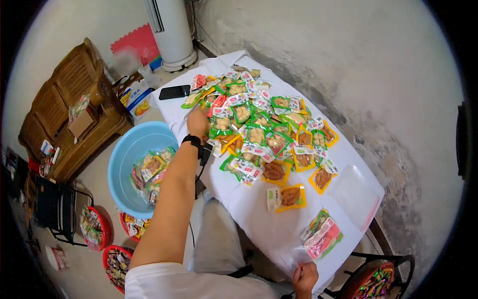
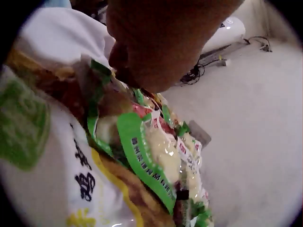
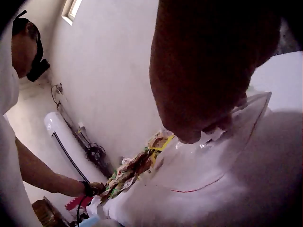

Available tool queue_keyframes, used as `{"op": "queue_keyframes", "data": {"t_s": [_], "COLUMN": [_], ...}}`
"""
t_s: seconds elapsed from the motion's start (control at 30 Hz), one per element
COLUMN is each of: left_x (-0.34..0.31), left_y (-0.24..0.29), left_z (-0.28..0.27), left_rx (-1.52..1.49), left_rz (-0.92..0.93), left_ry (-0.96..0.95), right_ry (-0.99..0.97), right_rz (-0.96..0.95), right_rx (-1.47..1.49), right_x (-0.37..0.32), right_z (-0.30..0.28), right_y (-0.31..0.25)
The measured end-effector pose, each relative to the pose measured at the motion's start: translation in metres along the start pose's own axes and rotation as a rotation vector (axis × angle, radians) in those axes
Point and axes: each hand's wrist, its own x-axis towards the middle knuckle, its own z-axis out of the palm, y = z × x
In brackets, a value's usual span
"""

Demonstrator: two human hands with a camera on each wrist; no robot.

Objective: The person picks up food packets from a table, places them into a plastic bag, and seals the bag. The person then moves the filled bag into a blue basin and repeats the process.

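Observation:
My left hand [image 1: 198,123] reaches to the left side of a heap of sealed snack packets [image 1: 256,134] with green or yellow borders. Its fingertips are hidden among them, so I cannot tell whether it grips one. In the left wrist view, the hand [image 2: 161,47] hangs right over green-edged packets [image 2: 149,161]. By the table's near edge, my right hand [image 1: 304,277] pinches the edge of a clear plastic bag [image 3: 236,137] with a red line along it. Several packets [image 1: 322,234], one of them pink, lie inside that bag.
A white cloth [image 1: 239,199] covers the table. Another clear bag [image 1: 353,192] lies flat at its right, and a phone [image 1: 174,92] at its far left corner. Left of the table stands a blue basin [image 1: 115,169] with filled bags inside. Red baskets [image 1: 106,226] of packets stand on the floor.

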Motion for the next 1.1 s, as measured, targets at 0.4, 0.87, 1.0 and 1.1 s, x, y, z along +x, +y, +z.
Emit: {"op": "queue_keyframes", "data": {"t_s": [0.4, 0.87, 1.0, 1.1], "left_x": [-0.158, -0.449, -0.475, -0.491], "left_y": [-0.038, 0.11, 0.14, 0.142], "left_z": [-0.068, -0.129, -0.086, -0.015], "left_rx": [-1.506, -1.186, -1.314, -1.551], "left_rz": [-0.495, -0.554, -0.466, -0.45], "left_ry": [-0.089, -1.624, -1.567, -1.57], "right_ry": [0.079, 0.293, 0.369, 0.372], "right_rz": [0.117, 0.133, 0.006, -0.023], "right_rx": [0.091, 0.295, 0.15, 0.139], "right_x": [-0.004, 0.013, 0.008, 0.008], "right_z": [-0.021, -0.035, -0.032, -0.032], "right_y": [-0.012, -0.03, -0.03, -0.027]}}
